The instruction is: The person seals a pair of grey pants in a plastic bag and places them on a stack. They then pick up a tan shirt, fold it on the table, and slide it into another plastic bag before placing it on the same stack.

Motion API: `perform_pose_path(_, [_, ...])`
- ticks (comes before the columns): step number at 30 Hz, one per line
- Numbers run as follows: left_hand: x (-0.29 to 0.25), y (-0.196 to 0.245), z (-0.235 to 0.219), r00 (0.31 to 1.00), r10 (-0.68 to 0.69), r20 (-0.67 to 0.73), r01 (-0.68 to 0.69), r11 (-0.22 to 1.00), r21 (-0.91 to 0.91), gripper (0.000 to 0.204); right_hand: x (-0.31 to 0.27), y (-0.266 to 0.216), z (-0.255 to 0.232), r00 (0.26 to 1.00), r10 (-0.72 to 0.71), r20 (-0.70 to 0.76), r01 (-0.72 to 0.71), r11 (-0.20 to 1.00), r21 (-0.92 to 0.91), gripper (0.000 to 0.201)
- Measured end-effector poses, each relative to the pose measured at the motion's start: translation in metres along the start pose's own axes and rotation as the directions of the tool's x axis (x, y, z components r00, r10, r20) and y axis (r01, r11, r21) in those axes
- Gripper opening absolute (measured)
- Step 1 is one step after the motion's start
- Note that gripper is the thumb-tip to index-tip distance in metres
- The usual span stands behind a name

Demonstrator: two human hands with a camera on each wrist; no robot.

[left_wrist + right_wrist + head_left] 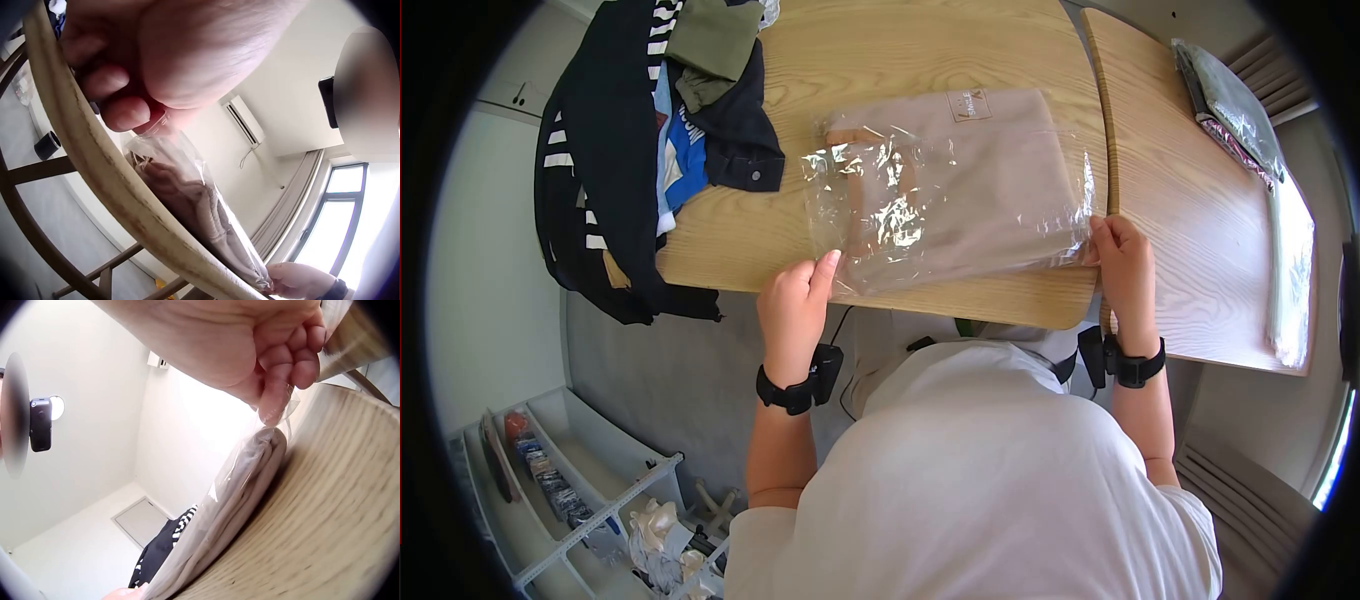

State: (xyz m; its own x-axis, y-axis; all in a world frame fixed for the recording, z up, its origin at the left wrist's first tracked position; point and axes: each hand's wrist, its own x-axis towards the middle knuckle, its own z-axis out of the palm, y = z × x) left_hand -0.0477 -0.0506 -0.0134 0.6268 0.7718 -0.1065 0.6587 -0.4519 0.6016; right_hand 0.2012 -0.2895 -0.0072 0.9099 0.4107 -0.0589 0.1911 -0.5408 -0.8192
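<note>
A folded pinkish-beige garment (1000, 170) lies in a clear, shiny plastic bag (890, 215) at the table's front edge, a small printed label near its far side. The left hand (795, 305) pinches the bag's near left corner between thumb and curled fingers; in the left wrist view that hand (162, 69) grips the film. At the near right corner the right hand (1125, 270) pinches the plastic. The right wrist view shows the right hand (269, 356) holding the film beside the folded layers (231, 519).
Dark, striped, blue and olive clothes (615, 130) are heaped at the table's left. On the adjoining right table (1170, 200) lie more plastic-wrapped items (1230, 100). A divided white bin (590, 450) with packets stands at lower left.
</note>
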Motion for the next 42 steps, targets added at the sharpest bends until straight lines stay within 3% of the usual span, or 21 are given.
perform_pose_path(2, [-0.001,-0.004,0.002,0.999,0.026,-0.031,-0.029,0.993,-0.117,0.048,0.001,0.0,0.0,1.0,0.013,-0.004,-0.013,0.999,0.035,0.027])
perform_pose_path(4, [-0.001,-0.004,0.002,0.997,0.055,-0.062,-0.068,0.97,-0.233,0.047,0.001,0.0,-0.003,0.999,-0.019,-0.039,0.014,0.994,-0.11,0.026])
perform_pose_path(7, [-0.005,-0.004,0.0,0.992,0.118,-0.034,-0.122,0.973,-0.196,0.044,0.001,-0.001,-0.004,0.999,-0.029,-0.021,0.026,0.991,-0.129,0.025])
perform_pose_path(9, [-0.005,-0.003,0.002,0.987,0.15,-0.053,-0.152,0.987,-0.055,0.041,0.001,0.001,-0.001,1.0,-0.01,-0.02,0.008,0.995,-0.096,0.024])
perform_pose_path(14, [-0.003,0.001,0.002,0.988,0.144,-0.061,-0.145,0.989,0.003,0.04,-0.001,0.005,-0.006,1.0,0.029,0.002,-0.029,0.999,-0.027,0.017])
perform_pose_path(16, [-0.001,0.001,0.002,0.99,0.131,-0.058,-0.131,0.991,0.009,0.04,-0.021,-0.027,-0.005,0.942,-0.171,-0.29,0.148,0.984,-0.098,0.021])
perform_pose_path(17, [-0.002,0.001,0.002,0.994,0.102,-0.039,-0.102,0.995,0.005,0.04,-0.024,-0.033,-0.002,0.942,-0.168,-0.29,0.145,0.985,-0.099,0.021])
perform_pose_path(18, [-0.002,0.001,0.001,0.997,0.076,-0.014,-0.076,0.997,0.004,0.04,-0.029,-0.038,0.0,0.929,-0.357,-0.092,0.347,0.931,-0.113,0.027])
perform_pose_path(19, [-0.002,0.0,0.002,0.996,0.084,-0.004,-0.084,0.996,0.006,0.04,-0.034,-0.043,0.004,0.845,-0.525,0.104,0.533,0.842,-0.084,0.034])
perform_pose_path(21, [-0.002,0.0,0.003,0.992,0.108,-0.058,-0.108,0.994,0.014,0.04,-0.035,-0.055,0.03,0.728,-0.623,0.285,0.68,0.708,-0.189,0.039])
perform_pose_path(22, [-0.001,-0.001,0.004,0.991,0.12,-0.059,-0.12,0.993,0.016,0.04,-0.034,-0.058,0.041,0.731,-0.626,0.273,0.679,0.709,-0.193,0.039])
perform_pose_path(24, [-0.002,-0.005,0.001,0.997,0.076,-0.007,-0.076,0.997,-0.005,0.039,-0.03,-0.058,0.062,0.698,-0.647,0.308,0.705,0.547,-0.452,0.041])
perform_pose_path(25, [-0.003,-0.003,-0.002,0.997,0.077,-0.022,-0.077,0.997,-0.002,0.039,-0.025,-0.054,0.068,0.689,-0.658,0.303,0.713,0.54,-0.447,0.041])
perform_pose_path(28, [-0.006,0.017,-0.012,0.98,0.094,-0.178,-0.087,0.995,0.042,0.028,-0.013,-0.048,0.076,0.719,-0.641,0.268,0.665,0.525,-0.531,0.042])
perform_pose_path(30, [-0.007,0.048,-0.023,0.872,0.413,-0.261,-0.393,0.911,0.129,0.028,-0.014,-0.048,0.077,0.747,-0.614,0.254,0.642,0.567,-0.516,0.042])
perform_pose_path(32, [0.005,0.078,-0.022,0.766,0.641,-0.056,-0.634,0.767,0.1,0.04,-0.013,-0.048,0.075,0.747,-0.607,0.271,0.645,0.566,-0.513,0.042])
perform_pose_path(34, [0.026,0.089,-0.006,0.673,0.718,0.177,-0.737,0.673,0.072,0.054,-0.007,-0.049,0.073,0.743,-0.607,0.282,0.652,0.56,-0.512,0.043])
perform_pose_path(35, [0.036,0.088,0.001,0.674,0.721,0.164,-0.737,0.671,0.079,0.054,-0.003,-0.048,0.07,0.744,-0.598,0.297,0.645,0.527,-0.553,0.045])
perform_pose_path(37, [0.055,0.083,0.014,0.532,0.778,0.335,-0.835,0.418,0.357,0.069,0.005,-0.046,0.062,0.742,-0.598,0.304,0.638,0.488,-0.596,0.047])
perform_pose_path(40, [0.069,0.073,0.027,0.523,0.755,0.396,-0.836,0.364,0.41,0.08,0.014,-0.043,0.054,0.718,-0.58,0.384,0.669,0.422,-0.612,0.052])
perform_pose_path(42, [0.071,0.069,0.032,0.529,0.739,0.417,-0.836,0.369,0.406,0.083,0.016,-0.038,0.056,0.73,-0.543,0.414,0.678,0.503,-0.536,0.055])
